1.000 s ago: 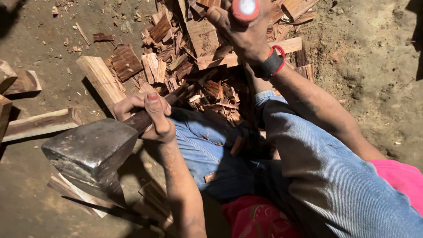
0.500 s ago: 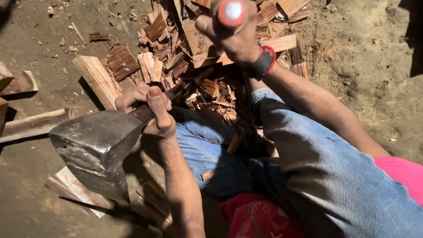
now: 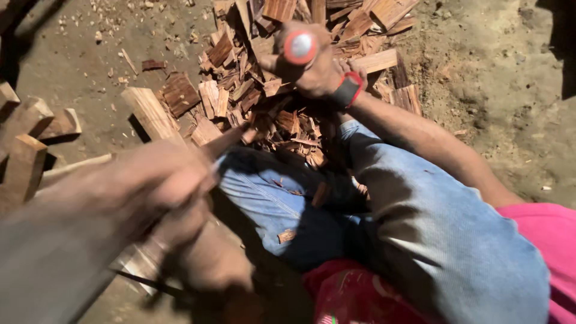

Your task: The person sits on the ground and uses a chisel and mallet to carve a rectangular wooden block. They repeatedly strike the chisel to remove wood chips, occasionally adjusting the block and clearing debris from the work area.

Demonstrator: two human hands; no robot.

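1. Right hand (image 3: 312, 66) is closed tight round the end of a tool handle (image 3: 264, 117). The red-and-grey butt cap (image 3: 300, 47) faces the camera above the fist. A black-and-red wristband (image 3: 349, 91) sits on that wrist.
2. Left hand (image 3: 162, 180) is heavily blurred, low at the left. It appears wrapped round the handle just behind the tool's head, but how the fingers are set cannot be told.
3. The tool's head (image 3: 48, 270) shows only as a grey smear at the bottom left corner of the view. The handle runs from it up and right to the right fist, passing over the chip pile.
4. Heap of split reddish wood chips (image 3: 270, 78) lies on the dirt ground (image 3: 492, 72), top centre, just beyond the knees and under the right hand.
5. A pale split billet (image 3: 147, 111) lies at the left edge of the heap. More wood blocks (image 3: 27, 138) stand at the far left.
6. Blue jeans (image 3: 420, 228) fill the lower right, with wood scraps on the cloth. Pink cloth (image 3: 540, 240) is at the right edge.
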